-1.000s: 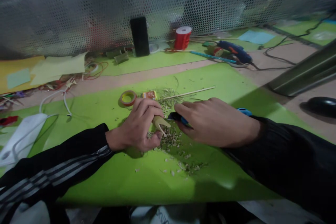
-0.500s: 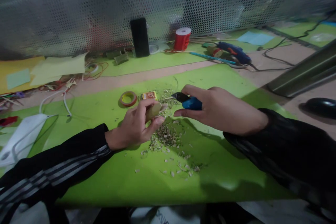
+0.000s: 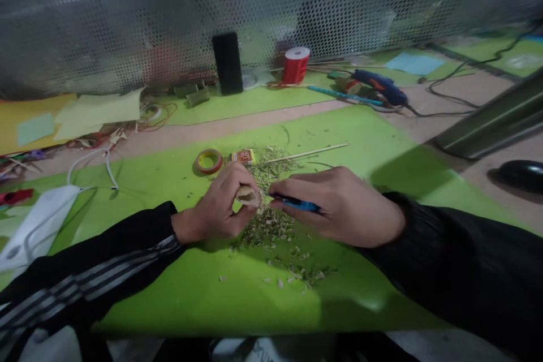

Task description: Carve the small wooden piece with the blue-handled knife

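My left hand (image 3: 220, 203) is closed around a short, pale, hollow piece that looks like bamboo (image 3: 248, 195), its open end turned toward me. Just to the right, my right hand (image 3: 339, 203) grips a blue and black utility knife (image 3: 297, 203). The knife's tip points at the hollow piece; whether the blade touches it I cannot tell. Beneath both hands lies a heap of shavings (image 3: 271, 226) on the green mat (image 3: 190, 294). A thin wooden stick (image 3: 314, 153) rests behind them, near a small orange and yellow packet (image 3: 243, 156) and a roll of tape (image 3: 208, 162).
At the back stand a black phone (image 3: 228, 63) and a red spool (image 3: 296, 65), with a blue glue gun (image 3: 379, 87) to their right. A metal cylinder (image 3: 487, 116) and a black mouse (image 3: 521, 177) are at right. A white power strip (image 3: 38, 226) lies left.
My right hand has come down and toward me with the knife, uncovering the stick. My left hand has turned the hollow piece so its opening faces me.
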Tool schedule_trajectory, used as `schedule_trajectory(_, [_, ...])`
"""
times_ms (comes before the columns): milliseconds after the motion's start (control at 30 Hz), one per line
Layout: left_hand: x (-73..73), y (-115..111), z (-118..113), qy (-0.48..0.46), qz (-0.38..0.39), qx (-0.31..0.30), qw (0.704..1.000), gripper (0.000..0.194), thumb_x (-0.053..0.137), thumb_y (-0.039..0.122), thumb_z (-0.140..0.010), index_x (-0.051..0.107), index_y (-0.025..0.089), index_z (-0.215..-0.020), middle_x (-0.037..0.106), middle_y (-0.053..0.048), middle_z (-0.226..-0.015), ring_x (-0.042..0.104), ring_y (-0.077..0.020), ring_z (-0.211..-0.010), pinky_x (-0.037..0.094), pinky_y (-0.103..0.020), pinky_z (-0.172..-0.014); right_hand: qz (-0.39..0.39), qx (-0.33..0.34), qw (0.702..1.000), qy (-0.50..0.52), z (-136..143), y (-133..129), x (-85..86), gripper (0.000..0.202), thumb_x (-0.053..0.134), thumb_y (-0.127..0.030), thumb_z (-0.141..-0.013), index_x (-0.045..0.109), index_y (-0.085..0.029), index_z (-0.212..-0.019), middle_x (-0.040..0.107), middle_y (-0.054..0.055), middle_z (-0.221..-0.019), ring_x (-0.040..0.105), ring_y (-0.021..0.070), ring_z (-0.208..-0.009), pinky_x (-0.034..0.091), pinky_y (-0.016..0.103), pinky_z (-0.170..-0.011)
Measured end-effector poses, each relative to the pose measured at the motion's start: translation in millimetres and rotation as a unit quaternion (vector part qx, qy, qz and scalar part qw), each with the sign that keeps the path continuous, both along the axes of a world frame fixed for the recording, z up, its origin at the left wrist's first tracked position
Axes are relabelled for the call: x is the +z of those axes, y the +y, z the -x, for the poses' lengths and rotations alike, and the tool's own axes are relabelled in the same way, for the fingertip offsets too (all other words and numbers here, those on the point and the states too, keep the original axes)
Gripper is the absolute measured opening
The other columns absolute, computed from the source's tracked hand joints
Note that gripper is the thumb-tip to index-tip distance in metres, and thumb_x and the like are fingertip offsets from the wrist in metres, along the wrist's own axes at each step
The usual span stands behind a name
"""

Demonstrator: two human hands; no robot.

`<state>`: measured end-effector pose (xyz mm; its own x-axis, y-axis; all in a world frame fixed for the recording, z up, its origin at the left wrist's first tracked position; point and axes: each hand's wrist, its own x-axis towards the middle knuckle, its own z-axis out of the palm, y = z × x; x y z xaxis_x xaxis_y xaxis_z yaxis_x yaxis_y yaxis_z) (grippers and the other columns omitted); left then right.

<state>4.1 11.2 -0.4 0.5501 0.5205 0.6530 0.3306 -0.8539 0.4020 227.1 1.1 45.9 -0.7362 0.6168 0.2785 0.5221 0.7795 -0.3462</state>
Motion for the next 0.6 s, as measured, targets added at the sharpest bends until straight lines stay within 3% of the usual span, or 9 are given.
schedule_trajectory(200, [7.6, -1.1, -0.8, 0.023, -0.039, -0.043, 0.998, 0.01, 0.049, 0.028, -0.091, 0.042, 0.021, -0.089, 0.05, 0.0, -0.076, 0.048, -0.0142, -0.071, 0.043, -0.028, -0.064, -0.017, -0.027, 0.996, -0.082, 3.3, -1.0, -5.9, 0.009, 0.051, -0.03, -0.076, 0.054, -0.022, -0.077, 0.059, -0.001, -0.062, 0.043, 0.0128, -0.052, 0.019, 0.029, -0.055])
schedule_trajectory(433, [-0.3, -0.3, 0.5, 0.049, -0.018, -0.072, 0.996, 0.01, 0.049, 0.027, -0.085, 0.041, 0.022, -0.085, 0.047, 0.003, -0.067, 0.043, -0.0127, -0.058, 0.036, -0.026, -0.053, 0.044, -0.019, 0.991, -0.122, 8.2, -0.5, -8.4, 0.01, 0.052, -0.03, -0.075, 0.057, -0.022, -0.078, 0.063, -0.001, -0.065, 0.045, 0.0124, -0.052, 0.018, 0.028, -0.054])
schedule_trajectory(600, [-2.9, -0.8, -0.4, 0.054, -0.043, -0.077, 0.995, 0.019, 0.049, 0.037, -0.089, 0.042, 0.022, -0.08, 0.047, 0.004, -0.061, 0.041, -0.0119, -0.054, 0.032, -0.027, -0.051, 0.069, -0.011, 0.987, -0.145, 12.1, 0.9, -8.7, 0.014, 0.054, -0.031, -0.076, 0.063, -0.021, -0.082, 0.068, 0.001, -0.07, 0.052, 0.0132, -0.055, 0.019, 0.028, -0.054])
